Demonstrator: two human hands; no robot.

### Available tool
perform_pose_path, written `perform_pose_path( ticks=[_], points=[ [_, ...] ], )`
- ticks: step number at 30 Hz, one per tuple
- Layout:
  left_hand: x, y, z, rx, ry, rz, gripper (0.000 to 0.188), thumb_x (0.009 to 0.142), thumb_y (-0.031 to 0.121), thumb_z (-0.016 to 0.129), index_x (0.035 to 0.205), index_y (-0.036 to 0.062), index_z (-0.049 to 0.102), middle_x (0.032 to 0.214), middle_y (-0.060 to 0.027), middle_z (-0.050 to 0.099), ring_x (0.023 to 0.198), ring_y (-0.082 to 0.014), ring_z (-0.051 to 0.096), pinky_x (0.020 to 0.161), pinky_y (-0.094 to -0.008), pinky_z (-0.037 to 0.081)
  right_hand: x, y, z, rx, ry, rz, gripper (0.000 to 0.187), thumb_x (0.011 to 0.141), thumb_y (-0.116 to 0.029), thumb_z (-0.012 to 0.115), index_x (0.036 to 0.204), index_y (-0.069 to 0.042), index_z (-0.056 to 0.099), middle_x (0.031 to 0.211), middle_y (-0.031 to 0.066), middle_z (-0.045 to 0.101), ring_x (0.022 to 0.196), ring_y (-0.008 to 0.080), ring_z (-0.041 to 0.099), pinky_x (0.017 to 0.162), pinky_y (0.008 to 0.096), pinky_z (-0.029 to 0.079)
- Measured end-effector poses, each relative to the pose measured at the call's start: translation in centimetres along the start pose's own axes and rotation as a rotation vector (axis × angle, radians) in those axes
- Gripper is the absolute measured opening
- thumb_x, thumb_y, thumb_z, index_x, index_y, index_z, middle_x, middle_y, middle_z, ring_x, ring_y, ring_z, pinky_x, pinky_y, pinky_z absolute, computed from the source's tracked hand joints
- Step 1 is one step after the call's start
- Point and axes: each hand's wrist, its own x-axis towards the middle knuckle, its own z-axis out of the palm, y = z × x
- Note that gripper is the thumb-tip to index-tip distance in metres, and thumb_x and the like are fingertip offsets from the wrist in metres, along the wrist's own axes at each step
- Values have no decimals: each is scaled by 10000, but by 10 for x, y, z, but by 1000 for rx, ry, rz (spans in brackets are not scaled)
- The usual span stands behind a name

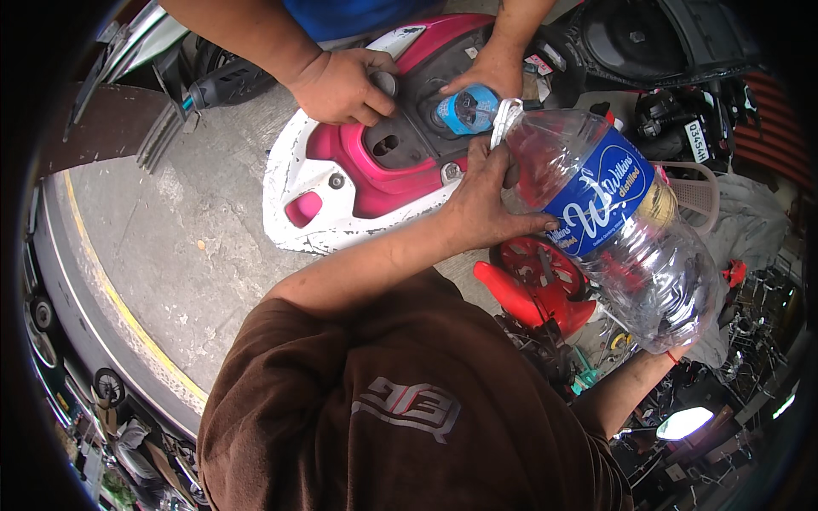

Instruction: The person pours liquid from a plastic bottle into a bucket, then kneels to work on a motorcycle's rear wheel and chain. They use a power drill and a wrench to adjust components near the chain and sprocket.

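My left hand (484,198) grips the neck end of a large clear plastic jug (630,247) with a blue label, next to its white handle (504,115). The jug is tilted, mouth down, toward a small blue cut bottle (464,109) that stands like a funnel in the filler hole of a pink and white scooter body (341,192). My right hand (677,351) props the jug's bottom end and is mostly hidden behind it. Another person's hand (487,72) steadies the blue bottle. Their other hand (342,87) rests on the scooter.
A red wheel and red plastic part (532,294) lie below the jug among tools. A black open seat compartment (652,38) is at top right, a beige woven chair (700,194) beside it. The concrete floor (179,230) has a yellow line; parked bikes line the left rim.
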Motion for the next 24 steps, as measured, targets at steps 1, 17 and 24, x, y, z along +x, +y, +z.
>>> perform_pose_path(
  ticks=[1, 17, 24],
  points=[
    [0, 0, 0, -11, -1, 6, 808, 615, 510, 925, 1022, -13, 462, 958, -134, 422, 935, -271, 370, 780, -402, 379, 0, 0, 0, -45, -47, -15, 593, 1019, -357, 435, 1469, 26, 378, 1514, 200, 396, 1385, 343, 396, 1166, 476, 337],
    [2, -1, -1, -6, 0, 4, 820, 613, 480, 933, 1063, -21, 466, 924, -110, 435, 928, -260, 371, 772, -391, 379, 3, 0, -11, -170, -52, -87, 517, 1037, -302, 425, 1470, -20, 393, 1491, 153, 441, 1352, 294, 451, 1160, 436, 354],
    [2, -1, -2, -20, 6, 12, 885, 613, 481, 933, 1141, -48, 461, 921, -105, 440, 927, -257, 371, 763, -388, 380, 3, -1, -4, -193, -102, -120, 533, 1030, -320, 423, 1459, -3, 407, 1490, 169, 440, 1353, 313, 447, 1158, 448, 357]
  ],
)
